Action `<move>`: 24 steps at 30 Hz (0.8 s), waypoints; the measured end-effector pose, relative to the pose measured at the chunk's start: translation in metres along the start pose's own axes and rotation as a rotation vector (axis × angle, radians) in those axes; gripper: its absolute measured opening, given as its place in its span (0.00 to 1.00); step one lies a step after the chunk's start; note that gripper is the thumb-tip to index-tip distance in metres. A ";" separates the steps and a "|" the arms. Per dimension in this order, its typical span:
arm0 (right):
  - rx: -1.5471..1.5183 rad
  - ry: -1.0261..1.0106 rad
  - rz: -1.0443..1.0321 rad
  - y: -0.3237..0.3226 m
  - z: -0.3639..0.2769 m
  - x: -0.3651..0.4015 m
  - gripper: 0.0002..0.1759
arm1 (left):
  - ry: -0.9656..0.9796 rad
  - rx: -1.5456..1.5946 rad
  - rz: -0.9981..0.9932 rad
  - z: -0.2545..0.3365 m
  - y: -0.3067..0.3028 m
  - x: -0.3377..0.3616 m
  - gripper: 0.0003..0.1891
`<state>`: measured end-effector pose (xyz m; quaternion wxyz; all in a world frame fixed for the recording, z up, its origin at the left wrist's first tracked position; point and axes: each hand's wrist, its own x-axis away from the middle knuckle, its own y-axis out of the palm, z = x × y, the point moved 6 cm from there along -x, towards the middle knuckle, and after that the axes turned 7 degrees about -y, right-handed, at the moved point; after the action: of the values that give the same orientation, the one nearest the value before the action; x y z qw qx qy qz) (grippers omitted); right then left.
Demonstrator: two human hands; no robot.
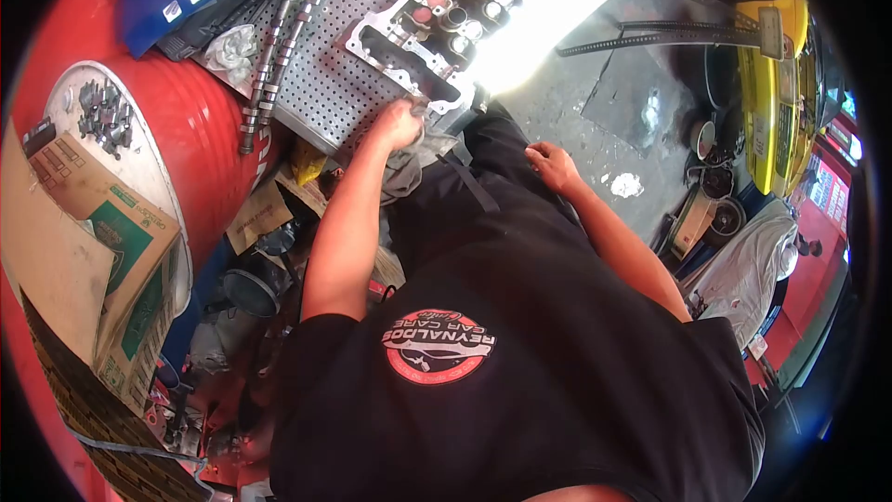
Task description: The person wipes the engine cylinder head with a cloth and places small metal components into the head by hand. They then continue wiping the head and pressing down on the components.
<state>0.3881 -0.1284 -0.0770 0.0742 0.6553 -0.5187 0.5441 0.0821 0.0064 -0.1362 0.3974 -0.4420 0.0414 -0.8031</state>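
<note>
My left hand (400,124) is closed on a grey rag (405,170) at the near end of a cylinder head (409,58). The rag hangs below my fingers, and part of it is hidden by the hand. The cylinder head lies on a perforated metal tray (321,84), with its round bores and valve seats facing up. My right hand (552,165) rests by my right thigh, its fingers loosely bent and apart, with nothing visible in it. Two camshafts (279,56) lie side by side along the tray's left part.
A red drum (209,130) stands at left, with small dark metal parts (104,110) on its top. Beside them leans a cardboard box (121,232). A crumpled plastic bag (230,54) sits near the camshafts. Yellow machinery (771,84) stands at right on the grey floor (595,102).
</note>
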 end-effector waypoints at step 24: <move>-0.958 -0.193 -0.431 0.096 -0.190 0.000 0.19 | -0.104 0.380 1.093 0.123 0.003 0.164 0.25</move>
<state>0.1940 -0.0465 -0.0465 0.4271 0.6867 -0.5672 0.1559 0.1272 -0.0711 0.0485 0.8283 -0.3161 0.0993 -0.4518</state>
